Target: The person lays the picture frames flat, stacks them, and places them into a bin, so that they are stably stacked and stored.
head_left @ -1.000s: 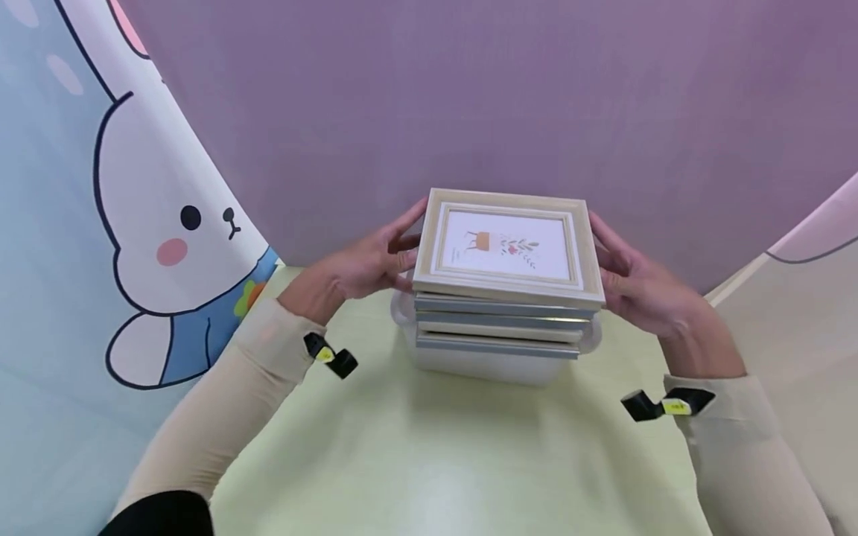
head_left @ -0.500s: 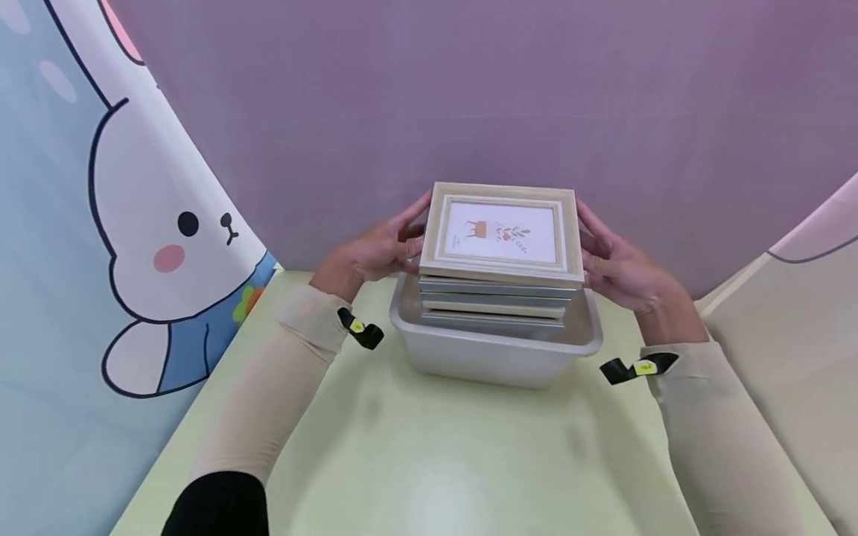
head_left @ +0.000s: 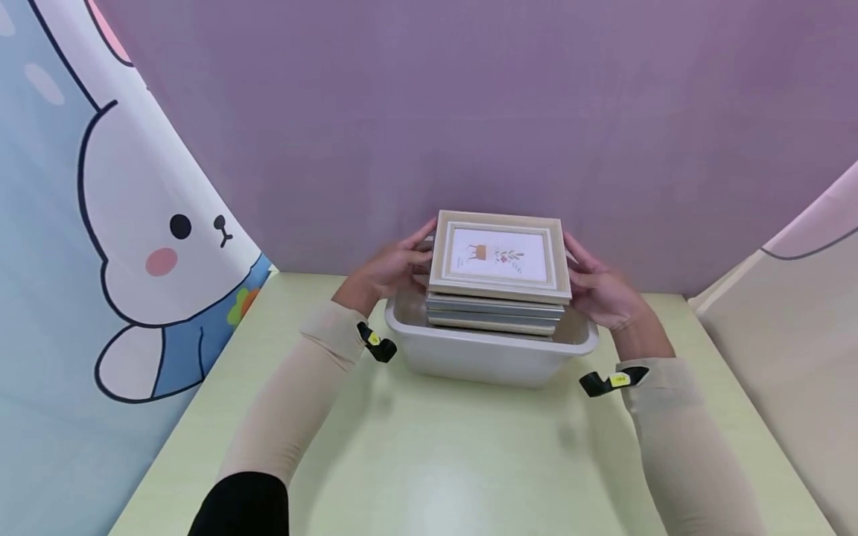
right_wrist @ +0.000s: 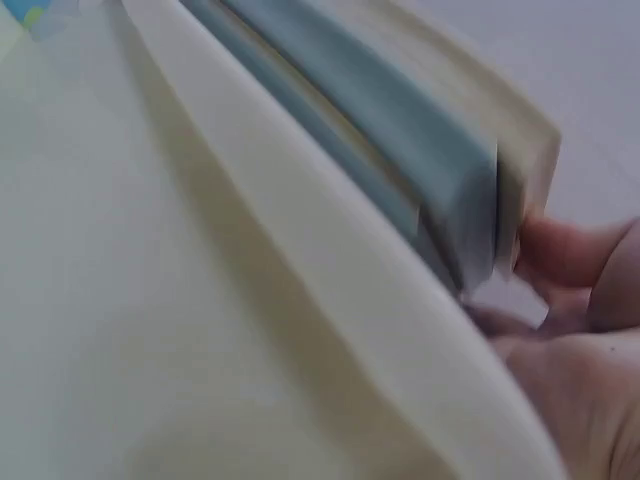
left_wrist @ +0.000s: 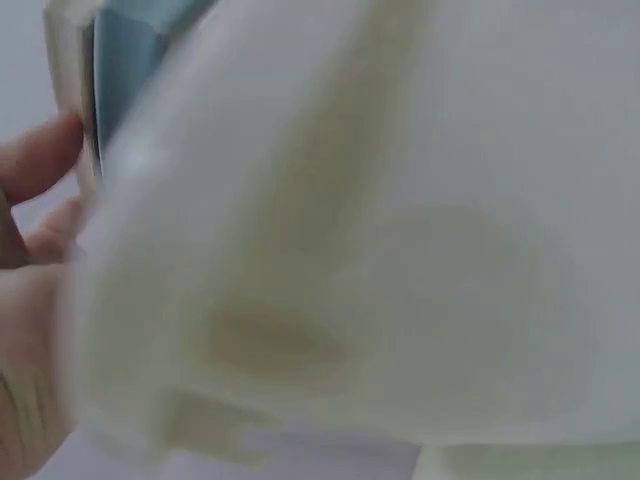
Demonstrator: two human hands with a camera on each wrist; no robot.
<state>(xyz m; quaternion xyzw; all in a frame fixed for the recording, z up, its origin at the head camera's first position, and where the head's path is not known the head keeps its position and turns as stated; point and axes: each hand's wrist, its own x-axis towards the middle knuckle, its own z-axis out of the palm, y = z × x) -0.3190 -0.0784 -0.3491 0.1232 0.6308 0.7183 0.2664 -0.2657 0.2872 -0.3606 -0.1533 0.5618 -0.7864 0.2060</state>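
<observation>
A stack of several picture frames (head_left: pixel 494 311) sits partly inside a white plastic tub (head_left: pixel 492 361). On top lies a cream picture frame (head_left: pixel 439 253) with a print of an orange pot and a leafy sprig; grey-blue and cream edges show beneath it. My left hand (head_left: pixel 389 272) grips the stack's left side, and my right hand (head_left: pixel 603 294) grips the right side. In the right wrist view, my thumb (right_wrist: pixel 570 250) presses near the cream frame's corner. The tub's wall (left_wrist: pixel 450 200) fills most of the left wrist view. The stack's underside is hidden by the tub.
The tub stands on a pale green table (head_left: pixel 442 461), near its far edge. Behind it rises a purple backdrop (head_left: pixel 469 104). A rabbit-printed cloth (head_left: pixel 134 223) hangs at the left, and a pale panel (head_left: pixel 791 357) borders the right side.
Both hands have lowered the stack into the tub and drawn closer together in the head view. The tub's front rim, hidden at first behind the stack, now shows.
</observation>
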